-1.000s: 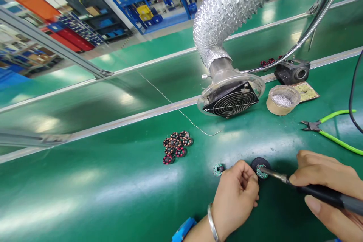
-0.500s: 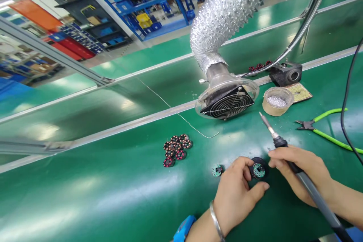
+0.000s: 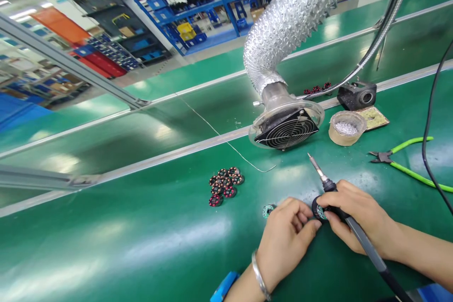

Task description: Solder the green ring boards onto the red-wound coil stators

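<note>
My right hand [image 3: 361, 217] is closed around a soldering iron [image 3: 364, 240], its bare metal tip pointing up and away to the left. The thumb and fingertips of that same hand also touch a small black round part [image 3: 314, 208] with a green circuit board in its middle. That part stands tilted between my hands. From the left side, the thumb and curled fingers of my left hand [image 3: 285, 238] pinch its edge. Beside the left knuckles lies a second small round green circuit board [image 3: 268, 211], partly hidden by the hand.
Several copper-wound rings [image 3: 224, 181] lie grouped on the green table. A fan-fronted fume duct [image 3: 288, 130] hangs over the back. A thin solder wire [image 3: 244, 156] trails leftward. At right are a tub of metal bits [image 3: 345, 134], an iron stand [image 3: 357, 94], a sponge [image 3: 375, 118] and green-handled cutters [image 3: 385, 156].
My right hand has moved left with the soldering iron, and its fingertips now touch the black round part. The part has tipped from lying flatter to a steeper tilt. The camera view shifted slightly.
</note>
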